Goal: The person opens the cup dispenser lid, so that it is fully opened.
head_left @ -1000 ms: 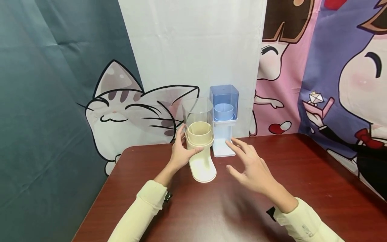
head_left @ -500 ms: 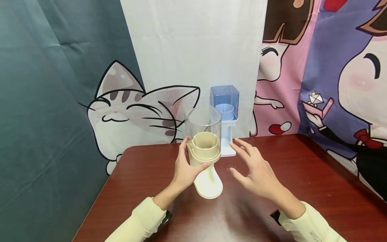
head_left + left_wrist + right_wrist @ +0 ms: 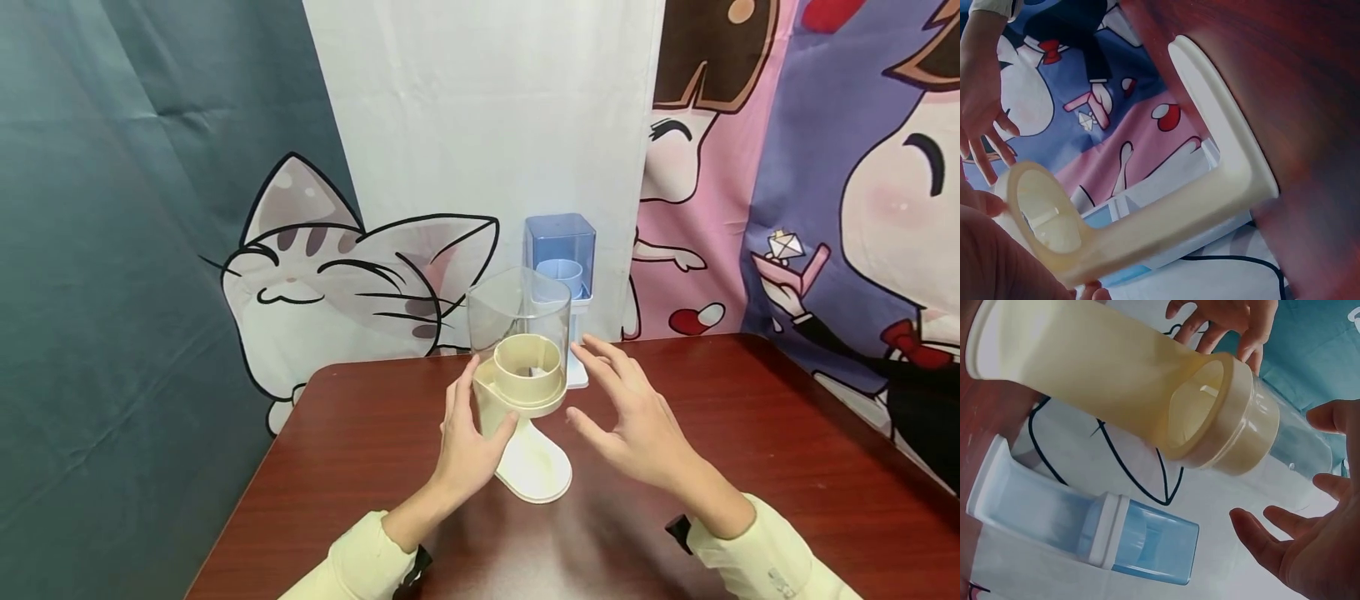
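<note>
A cream cup dispenser (image 3: pixel 535 467) with a clear rounded cover stands upright on the table in the head view. My left hand (image 3: pixel 465 450) holds its left side just below the ring, with the thumb in front and the fingers along the far side. In the left wrist view the thumb meets the ring (image 3: pixel 1072 250), and a fingertip shows at the upright's other edge. On the opposite side, my right hand (image 3: pixel 637 425) hovers with spread fingers, apart from the dispenser. The right wrist view shows those fingers beside the clear cover (image 3: pixel 1304 450), with a gap between.
A blue and white cup dispenser (image 3: pixel 561 242) with a square cover stands behind, partly hidden by the cream one. The red-brown table (image 3: pixel 375 433) ends at a printed cloth backdrop (image 3: pixel 420 108). A dark cord-like line (image 3: pixel 1235 257) appears in the left wrist view.
The cream dispenser has come nearer and to the right, with my left hand travelling along. Its base has turned slightly. My left thumb now points more upward. My right hand has barely moved.
</note>
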The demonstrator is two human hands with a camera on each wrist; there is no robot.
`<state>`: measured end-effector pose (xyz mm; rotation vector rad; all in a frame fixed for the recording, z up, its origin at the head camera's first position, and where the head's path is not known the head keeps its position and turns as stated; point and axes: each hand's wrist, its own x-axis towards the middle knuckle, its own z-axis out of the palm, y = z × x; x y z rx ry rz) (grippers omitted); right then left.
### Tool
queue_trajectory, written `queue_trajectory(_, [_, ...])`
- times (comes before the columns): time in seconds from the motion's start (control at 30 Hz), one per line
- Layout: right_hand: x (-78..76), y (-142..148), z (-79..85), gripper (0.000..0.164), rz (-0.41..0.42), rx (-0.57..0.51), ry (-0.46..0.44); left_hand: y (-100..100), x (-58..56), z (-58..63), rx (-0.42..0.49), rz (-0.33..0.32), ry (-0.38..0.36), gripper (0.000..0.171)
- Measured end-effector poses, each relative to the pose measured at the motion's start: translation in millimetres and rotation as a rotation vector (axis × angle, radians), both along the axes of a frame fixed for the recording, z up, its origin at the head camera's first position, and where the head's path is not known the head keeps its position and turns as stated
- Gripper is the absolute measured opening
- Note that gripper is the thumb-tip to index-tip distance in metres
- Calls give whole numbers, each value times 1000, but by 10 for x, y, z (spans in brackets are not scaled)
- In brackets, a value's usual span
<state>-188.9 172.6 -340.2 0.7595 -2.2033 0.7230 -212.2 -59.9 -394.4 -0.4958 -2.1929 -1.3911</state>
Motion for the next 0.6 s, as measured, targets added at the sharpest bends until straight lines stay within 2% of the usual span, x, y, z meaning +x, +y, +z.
queue_trajectory(0.37, [-60, 31, -2, 79, 33, -71, -33, 43, 14, -47, 37, -6, 71, 70])
queue_trajectory(0.6, [-110, 115, -5, 82, 135, -151, -42, 84, 14, -53, 58, -15, 98, 66])
